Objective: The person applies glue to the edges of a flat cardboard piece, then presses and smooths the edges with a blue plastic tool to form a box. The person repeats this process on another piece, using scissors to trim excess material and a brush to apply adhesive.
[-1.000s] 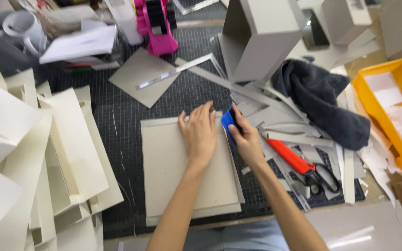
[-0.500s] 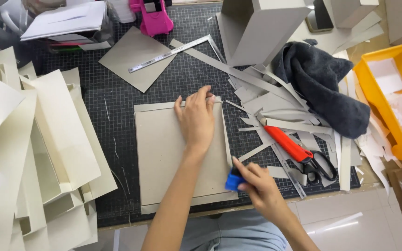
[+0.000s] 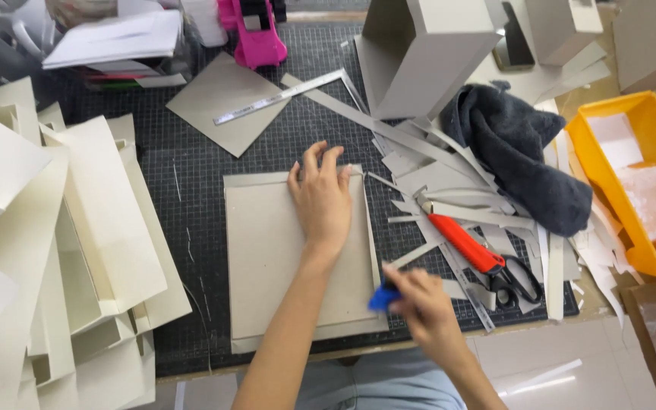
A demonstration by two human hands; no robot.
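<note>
- The left hand lies flat and open, fingers spread, on the upper right part of the grey card sheet; the sheet rests on the dark cutting mat.
- The right hand is closed around a small blue tool (its kind is not clear); the tool sits at the sheet's right edge, near the lower corner.
- Just right of this hand lie red-handled scissors among grey card strips; a dark cloth is further beyond.

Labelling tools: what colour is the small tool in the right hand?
Blue. The small tool sits in the right hand at the grey board's lower right edge, head view.
</note>
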